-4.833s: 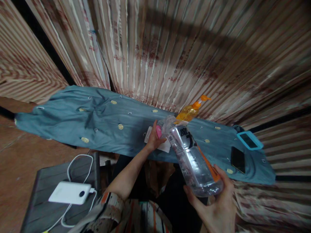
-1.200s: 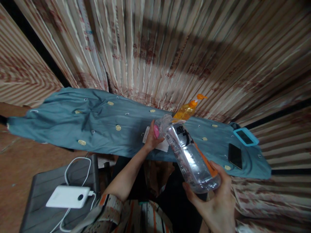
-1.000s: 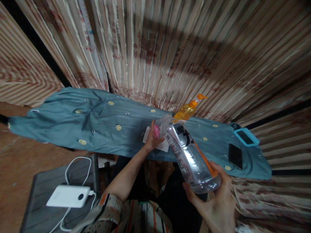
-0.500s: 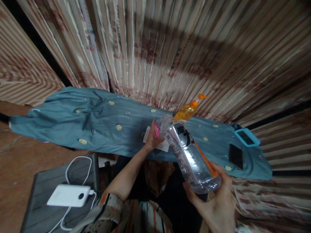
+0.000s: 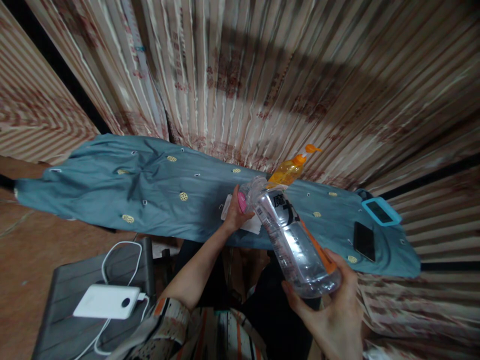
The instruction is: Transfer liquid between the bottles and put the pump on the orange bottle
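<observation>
My right hand [image 5: 335,312] is wrapped round the lower end of a large clear plastic bottle [image 5: 296,245] with black characters and an orange band. The bottle tilts, its upper end pointing away and to the left. There it meets a small clear plastic container [image 5: 252,190] with a pink part, which my left hand [image 5: 237,212] grips. Whether the two touch or only overlap I cannot tell. Just beyond them is an orange squeeze bottle [image 5: 288,171] with its orange flip cap open. White paper [image 5: 253,225] lies under my left hand.
A blue-green patterned cloth [image 5: 157,200] covers the long narrow table. At its right end lie a black phone [image 5: 364,241] and a light-blue framed device [image 5: 381,212]. A white power bank [image 5: 107,302] with a cable rests on a grey stool [image 5: 56,300]. Pleated curtains [image 5: 240,80] hang close behind.
</observation>
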Demonstrator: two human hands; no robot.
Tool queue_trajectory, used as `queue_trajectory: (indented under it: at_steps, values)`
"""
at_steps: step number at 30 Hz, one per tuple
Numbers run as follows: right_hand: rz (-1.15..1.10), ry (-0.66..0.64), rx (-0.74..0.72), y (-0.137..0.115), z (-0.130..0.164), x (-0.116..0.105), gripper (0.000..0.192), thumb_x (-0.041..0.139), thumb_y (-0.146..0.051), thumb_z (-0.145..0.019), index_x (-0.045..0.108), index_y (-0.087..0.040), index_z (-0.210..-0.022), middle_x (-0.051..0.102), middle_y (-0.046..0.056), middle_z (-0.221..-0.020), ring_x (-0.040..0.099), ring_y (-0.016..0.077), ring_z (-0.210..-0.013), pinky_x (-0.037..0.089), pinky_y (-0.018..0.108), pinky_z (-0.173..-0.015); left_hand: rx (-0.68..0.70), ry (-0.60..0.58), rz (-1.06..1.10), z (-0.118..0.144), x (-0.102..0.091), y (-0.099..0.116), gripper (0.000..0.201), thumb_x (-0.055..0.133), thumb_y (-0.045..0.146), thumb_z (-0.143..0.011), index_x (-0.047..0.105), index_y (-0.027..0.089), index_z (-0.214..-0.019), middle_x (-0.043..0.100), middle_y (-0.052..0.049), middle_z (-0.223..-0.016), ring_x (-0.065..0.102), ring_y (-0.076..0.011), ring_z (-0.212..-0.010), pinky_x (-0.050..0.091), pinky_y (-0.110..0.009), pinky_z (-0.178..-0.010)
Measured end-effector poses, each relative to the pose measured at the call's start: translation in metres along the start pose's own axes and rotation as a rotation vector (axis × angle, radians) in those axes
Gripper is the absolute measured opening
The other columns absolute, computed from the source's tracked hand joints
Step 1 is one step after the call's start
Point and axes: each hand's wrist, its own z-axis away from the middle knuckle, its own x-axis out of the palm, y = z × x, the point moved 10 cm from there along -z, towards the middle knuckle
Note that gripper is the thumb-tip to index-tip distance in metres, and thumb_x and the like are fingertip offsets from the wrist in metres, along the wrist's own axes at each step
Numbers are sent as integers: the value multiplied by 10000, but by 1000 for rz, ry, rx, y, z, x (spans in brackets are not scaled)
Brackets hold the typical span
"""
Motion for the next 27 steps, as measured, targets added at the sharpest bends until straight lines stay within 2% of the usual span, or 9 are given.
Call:
queue_trajectory:
  at_steps: [4,12,17,21,27]
  values:
    - [-18,-4,7,1,0,-1,903,701,-707,-663,449,-178,-1350,661,186,-1124,696,272,-714,524,326,-480,5,-12,-29,0,0,1,1155,804,166,-583,137,158,-1526,253,-195,-1606,276,-314,-1510,189,-473,-1282]
    - [-51,-2,20,3,2,2,907,725,-681,-655,446,-185,-1362,669,170,-1099,697,257,-694,525,312,-467,6,-34,-28,0,1,5,1168,808,178,-591,112,235,-1528,254,-160,-1617,289,-296,-1508,208,-474,-1277]
    - [-70,-20,25,5,3,4,924,740,-665,-653,429,-187,-1380,654,182,-1152,704,276,-769,541,321,-497,3,-34,-27,-1,0,7,1152,810,168,-589,138,208,-1524,257,-163,-1611,258,-322,-1517,182,-512,-1282]
    - [-63,3,6,3,2,1,903,736,-671,-652,451,-183,-1357,644,185,-1170,708,292,-822,557,338,-534,-6,-21,-13,-1,-1,4,1165,813,175,-581,133,179,-1527,253,-182,-1610,272,-312,-1512,182,-484,-1286]
    - [-37,-3,36,4,1,1,919,740,-682,-638,458,-195,-1365,678,160,-1114,709,283,-763,549,353,-548,-30,-27,4,0,1,5,1152,810,196,-591,143,201,-1530,257,-167,-1613,273,-283,-1515,176,-454,-1286]
